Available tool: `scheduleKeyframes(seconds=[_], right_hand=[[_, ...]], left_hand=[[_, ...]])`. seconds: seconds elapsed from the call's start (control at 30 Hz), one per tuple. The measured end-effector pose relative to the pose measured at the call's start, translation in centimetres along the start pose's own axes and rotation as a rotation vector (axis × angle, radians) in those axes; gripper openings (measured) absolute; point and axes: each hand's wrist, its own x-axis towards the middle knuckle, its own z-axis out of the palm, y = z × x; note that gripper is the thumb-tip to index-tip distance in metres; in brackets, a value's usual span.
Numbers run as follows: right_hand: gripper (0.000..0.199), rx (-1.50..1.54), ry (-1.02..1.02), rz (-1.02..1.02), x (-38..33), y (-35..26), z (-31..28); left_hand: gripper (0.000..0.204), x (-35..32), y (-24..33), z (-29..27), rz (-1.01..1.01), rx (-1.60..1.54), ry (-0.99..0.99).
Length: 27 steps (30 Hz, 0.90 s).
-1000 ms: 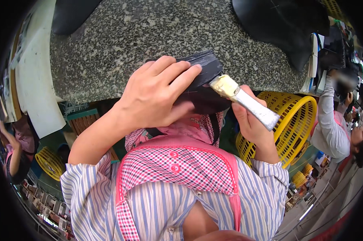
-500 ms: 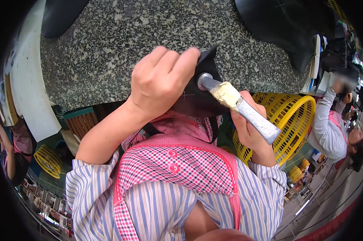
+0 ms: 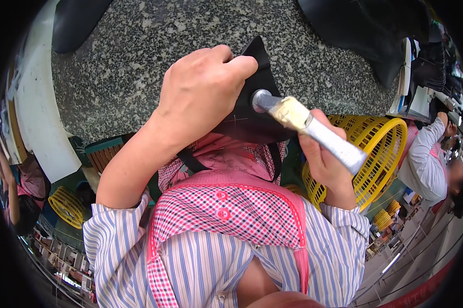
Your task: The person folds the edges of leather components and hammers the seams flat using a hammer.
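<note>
My left hand is closed on the left edge of a black leather-like piece, which has a pointed upper corner and a small pale cross mark. The piece lies over the near edge of the stone worktop. My right hand is closed round a hammer, its grip hidden beneath the head. The metal head has yellowish wrapping round its middle. Its round face is over the black piece, right of my left fingers; whether it touches cannot be told.
The speckled granite worktop spreads ahead. Larger black pieces lie at its far right, another dark piece at far left. A yellow plastic basket stands by my right arm. A person in a grey sleeve is further right.
My left hand has shifted slightly away from me, and the piece's pointed corner has swung up and left. The hammer's far end has moved slightly right, with its round face still over the piece.
</note>
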Motion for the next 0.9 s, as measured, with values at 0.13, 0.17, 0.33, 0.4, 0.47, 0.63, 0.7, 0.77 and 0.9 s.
scheduleKeyframes(seconds=[0.13,0.17,0.33,0.4,0.47,0.63,0.7,0.77,0.9], right_hand=[[0.017,-0.099,0.272,-0.132,0.9,0.3,-0.7],[0.024,-0.018,0.316,-0.101,0.5,0.2,-1.0],[0.027,-0.362,0.168,-0.012,2.1,-0.3,-0.4],[0.010,-0.415,0.186,-0.129,3.7,0.2,-1.0],[0.010,-0.362,0.304,-0.244,4.1,-0.9,-1.8],[0.012,-0.265,0.119,-0.124,4.0,-0.1,-0.1],[0.012,-0.249,0.146,-0.122,3.4,0.8,0.2],[0.013,-0.243,0.164,-0.143,3.4,0.6,0.3],[0.016,-0.297,0.119,-0.113,4.0,-0.2,-1.0]], left_hand=[[0.013,-0.3,-0.3,0.0,-0.012,-0.007,-0.026],[0.013,-0.2,-0.3,0.0,-0.009,-0.015,-0.026],[0.011,-0.1,-0.3,0.1,-0.021,-0.030,-0.053],[0.011,-0.2,-0.5,0.0,-0.026,-0.047,-0.043],[0.010,-0.3,-0.5,-0.1,-0.032,-0.062,-0.032],[0.019,-0.4,-1.5,-0.2,0.031,-0.178,-0.030],[0.023,-1.1,-2.5,-0.9,0.183,-0.188,0.015],[0.027,-1.8,-3.1,-1.4,0.336,-0.193,0.063],[0.027,-2.3,-3.3,-1.5,0.346,-0.060,-0.024]])
